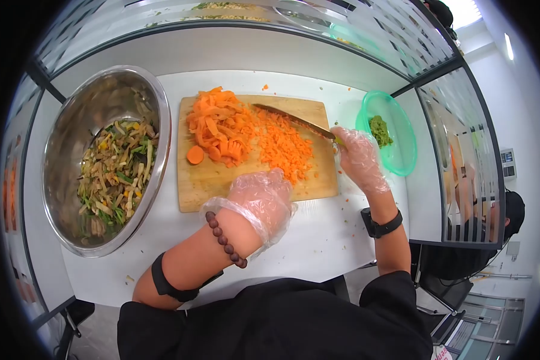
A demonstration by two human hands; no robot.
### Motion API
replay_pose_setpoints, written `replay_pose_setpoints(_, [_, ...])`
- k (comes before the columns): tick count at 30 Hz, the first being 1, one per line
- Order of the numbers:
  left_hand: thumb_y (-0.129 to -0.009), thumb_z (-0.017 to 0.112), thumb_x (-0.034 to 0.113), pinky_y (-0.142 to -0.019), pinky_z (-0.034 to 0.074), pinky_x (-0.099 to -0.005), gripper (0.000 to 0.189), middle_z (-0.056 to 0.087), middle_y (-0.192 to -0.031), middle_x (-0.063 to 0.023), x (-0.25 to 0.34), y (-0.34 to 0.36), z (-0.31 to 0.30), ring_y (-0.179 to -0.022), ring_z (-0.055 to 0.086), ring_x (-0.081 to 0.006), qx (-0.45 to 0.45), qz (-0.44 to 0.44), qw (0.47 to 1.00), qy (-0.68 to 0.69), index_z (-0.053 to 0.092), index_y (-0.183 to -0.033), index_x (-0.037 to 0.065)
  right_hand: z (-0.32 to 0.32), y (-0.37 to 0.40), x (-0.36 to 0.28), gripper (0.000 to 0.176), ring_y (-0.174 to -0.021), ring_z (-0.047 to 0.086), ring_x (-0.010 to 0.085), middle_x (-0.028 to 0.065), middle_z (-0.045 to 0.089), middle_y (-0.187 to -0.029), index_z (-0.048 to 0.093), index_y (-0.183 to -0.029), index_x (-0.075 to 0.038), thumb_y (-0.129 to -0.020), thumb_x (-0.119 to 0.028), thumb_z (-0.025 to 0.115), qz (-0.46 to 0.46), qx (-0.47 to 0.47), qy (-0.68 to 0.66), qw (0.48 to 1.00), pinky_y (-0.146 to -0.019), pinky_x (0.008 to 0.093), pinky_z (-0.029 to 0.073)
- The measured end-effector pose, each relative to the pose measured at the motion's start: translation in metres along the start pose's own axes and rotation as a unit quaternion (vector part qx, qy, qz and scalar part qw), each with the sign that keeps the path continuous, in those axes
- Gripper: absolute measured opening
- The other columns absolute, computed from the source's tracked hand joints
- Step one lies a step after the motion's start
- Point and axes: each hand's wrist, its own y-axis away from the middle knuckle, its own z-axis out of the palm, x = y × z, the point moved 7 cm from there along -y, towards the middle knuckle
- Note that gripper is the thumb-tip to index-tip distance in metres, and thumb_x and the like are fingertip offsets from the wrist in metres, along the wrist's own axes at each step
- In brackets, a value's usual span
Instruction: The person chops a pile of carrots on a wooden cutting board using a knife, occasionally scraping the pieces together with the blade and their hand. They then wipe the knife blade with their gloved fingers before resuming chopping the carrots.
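Observation:
My right hand [360, 157], in a clear plastic glove, grips a kitchen knife [297, 120] by its handle. The blade points left across the far side of a pile of finely chopped carrot [287, 147]. At the near edge of that pile is my left hand [261, 195], also gloved. Its fingers look curled in, and what lies under them is hidden. Carrot slices and strips [219, 126] are heaped on the left of the wooden cutting board [198, 192]. One round carrot piece [195, 155] sits at the heap's near left.
A large steel bowl [53, 198] of mixed cut vegetables [117, 168] stands left of the board. To the right is a green plastic basket [405, 159] with chopped greens [379, 131]. Low partitions surround the white table [318, 258]. Another person [513, 213] is beyond the right partition.

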Motion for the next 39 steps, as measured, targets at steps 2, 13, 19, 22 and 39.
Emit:
replay_pose_setpoints(2, [-0.098, 0.059, 0.029, -0.098, 0.051, -0.0498, 0.037, 0.062, -0.133, -0.0227, 0.000, 0.001, 0.000, -0.118, 0.063, -0.0374, 0.001, 0.002, 1.000, -0.001, 0.065, -0.121, 0.001, -0.002, 0.006, -0.001, 0.032, -0.094, 0.066, 0.0392, 0.0177, 0.070, -0.098, 0.066, -0.114, -0.006, -0.084, 0.006, 0.059, 0.000, -0.016, -0.002, 1.000, -0.082, 0.0483, 0.052])
replay_pose_setpoints(13, [-0.099, 0.058, 0.029, -0.099, 0.050, -0.0497, 0.035, 0.062, -0.132, -0.0222, 0.001, -0.001, 0.003, -0.115, 0.064, -0.0375, -0.009, 0.004, 1.000, -0.023, 0.064, -0.120, 0.001, -0.019, 0.034, -0.002, 0.032, -0.101, 0.066, 0.0402, 0.0205, 0.070, -0.106, 0.065, -0.119, -0.005, -0.087, 0.001, 0.068, 0.074, 0.033, -0.050, 0.995, -0.087, 0.0473, 0.053])
replay_pose_setpoints(19, [-0.099, 0.058, 0.029, -0.097, 0.052, -0.0495, 0.034, 0.064, -0.128, -0.0214, -0.001, -0.001, 0.005, -0.114, 0.064, -0.0375, 0.009, 0.007, 1.000, -0.021, 0.065, -0.117, 0.002, -0.014, 0.046, 0.006, 0.040, -0.101, 0.066, 0.0422, 0.0227, 0.070, -0.106, 0.063, -0.126, -0.005, -0.087, 0.000, 0.069, 0.065, 0.027, -0.009, 0.997, -0.087, 0.0470, 0.053])
replay_pose_setpoints(22, [-0.099, 0.058, 0.030, -0.096, 0.052, -0.0491, 0.034, 0.065, -0.127, -0.0204, -0.001, 0.000, 0.005, -0.113, 0.064, -0.0375, 0.041, 0.018, 0.999, -0.028, 0.065, -0.115, 0.001, -0.014, 0.044, 0.009, 0.041, -0.100, 0.066, 0.0435, 0.0247, 0.070, -0.104, 0.062, -0.128, -0.004, -0.087, 0.000, 0.069, 0.099, 0.044, -0.014, 0.994, -0.086, 0.0480, 0.053])
replay_pose_setpoints(39, [-0.099, 0.056, 0.029, -0.096, 0.051, -0.0484, 0.032, 0.066, -0.119, -0.0185, 0.001, 0.001, 0.006, -0.112, 0.064, -0.0352, 0.055, 0.018, 0.998, -0.032, 0.067, -0.110, 0.001, -0.013, 0.047, -0.038, 0.043, -0.102, 0.068, 0.0451, 0.0308, 0.069, -0.107, 0.058, -0.133, 0.002, -0.093, -0.009, 0.067, 0.105, 0.021, -0.102, 0.989, -0.088, 0.0465, 0.053])
